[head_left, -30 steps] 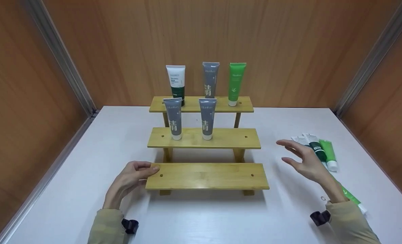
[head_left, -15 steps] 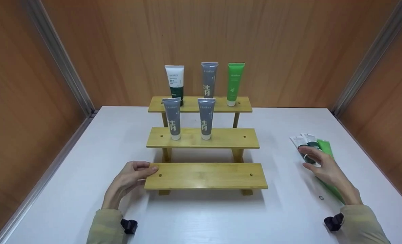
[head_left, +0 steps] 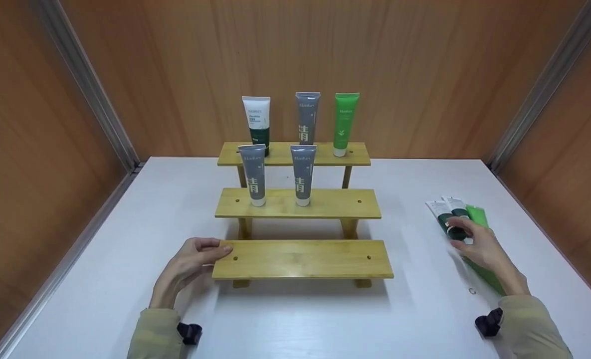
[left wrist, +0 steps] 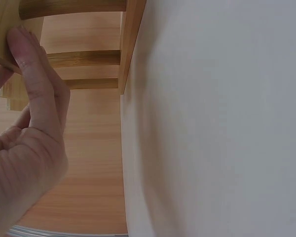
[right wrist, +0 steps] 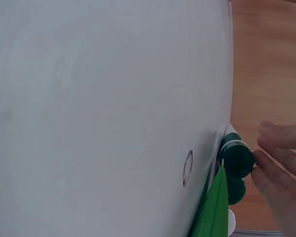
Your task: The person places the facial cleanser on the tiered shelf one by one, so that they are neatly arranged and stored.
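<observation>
My left hand grips the left end of the lowest shelf of a three-tier wooden stand, thumb on top and fingers beneath. At the right, my right hand hovers over lying tubes, its thumb and fingers apart. A white and dark green tube lies closest, its dark cap right by the fingertips in the right wrist view; whether they touch I cannot tell. Another such tube lies beside it, then a green tube. A further green tube is partly hidden under the hand.
Two grey tubes stand on the middle shelf. A white and green tube, a grey tube and a green tube stand on the top shelf. A small ring mark shows on the white table. Wooden walls enclose it.
My right hand has moved right from beside the stand to over the lying tubes, and its fingers have lowered slightly toward them. The left hand keeps its hold on the shelf.
</observation>
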The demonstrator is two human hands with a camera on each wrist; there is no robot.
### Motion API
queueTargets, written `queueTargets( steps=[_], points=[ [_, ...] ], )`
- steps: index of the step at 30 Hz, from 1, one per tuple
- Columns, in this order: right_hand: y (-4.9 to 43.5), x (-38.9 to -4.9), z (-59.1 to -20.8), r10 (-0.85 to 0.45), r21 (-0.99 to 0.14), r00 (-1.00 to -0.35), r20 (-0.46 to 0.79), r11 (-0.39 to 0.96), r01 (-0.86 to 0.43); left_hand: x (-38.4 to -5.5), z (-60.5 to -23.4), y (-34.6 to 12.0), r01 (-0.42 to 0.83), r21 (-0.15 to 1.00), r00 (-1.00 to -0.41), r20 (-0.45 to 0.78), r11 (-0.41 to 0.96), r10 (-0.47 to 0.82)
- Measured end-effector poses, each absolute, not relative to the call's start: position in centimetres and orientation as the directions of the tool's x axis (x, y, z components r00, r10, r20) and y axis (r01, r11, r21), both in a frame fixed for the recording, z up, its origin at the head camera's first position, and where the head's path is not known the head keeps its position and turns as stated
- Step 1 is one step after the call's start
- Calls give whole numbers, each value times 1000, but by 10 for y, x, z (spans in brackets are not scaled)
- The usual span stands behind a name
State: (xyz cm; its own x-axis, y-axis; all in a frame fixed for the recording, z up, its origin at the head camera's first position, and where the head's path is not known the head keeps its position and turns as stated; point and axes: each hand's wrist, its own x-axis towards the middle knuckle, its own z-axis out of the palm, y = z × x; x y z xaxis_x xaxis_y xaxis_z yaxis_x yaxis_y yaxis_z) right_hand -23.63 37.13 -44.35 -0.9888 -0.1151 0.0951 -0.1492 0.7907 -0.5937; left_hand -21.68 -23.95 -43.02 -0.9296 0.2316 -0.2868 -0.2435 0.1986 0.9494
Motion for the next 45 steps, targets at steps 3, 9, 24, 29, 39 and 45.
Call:
queueTargets(
  steps=[3, 9, 24, 29, 39, 45],
  points=[
    [372, -239, -444, -106, -585, -993, 47, 803, -113, -216, -431, -240, -244, 952, -930, -284, 184, 234],
    [372, -242, -444, -68, -564, -994, -80, 826, -11, -216, -431, -241, -242, 954, -929, -280, 177, 241],
    [371, -238, -443, -40, -565, -999, -35, 825, -13, -217, -431, -238, -249, 944, -931, -295, 215, 215],
    [371, -235, -441, -28, -585, -999, 31, 810, -41, -217, -431, -239, -244, 949, -930, -288, 201, 227],
    [367, -238, -444, -20, -577, -998, 55, 816, -48, -215, -429, -241, -235, 955, -927, -276, 181, 253],
    [367, -238, -441, 11, -580, -999, 42, 815, -15, -216, -430, -241, -239, 952, -926, -282, 191, 251]
  ],
)
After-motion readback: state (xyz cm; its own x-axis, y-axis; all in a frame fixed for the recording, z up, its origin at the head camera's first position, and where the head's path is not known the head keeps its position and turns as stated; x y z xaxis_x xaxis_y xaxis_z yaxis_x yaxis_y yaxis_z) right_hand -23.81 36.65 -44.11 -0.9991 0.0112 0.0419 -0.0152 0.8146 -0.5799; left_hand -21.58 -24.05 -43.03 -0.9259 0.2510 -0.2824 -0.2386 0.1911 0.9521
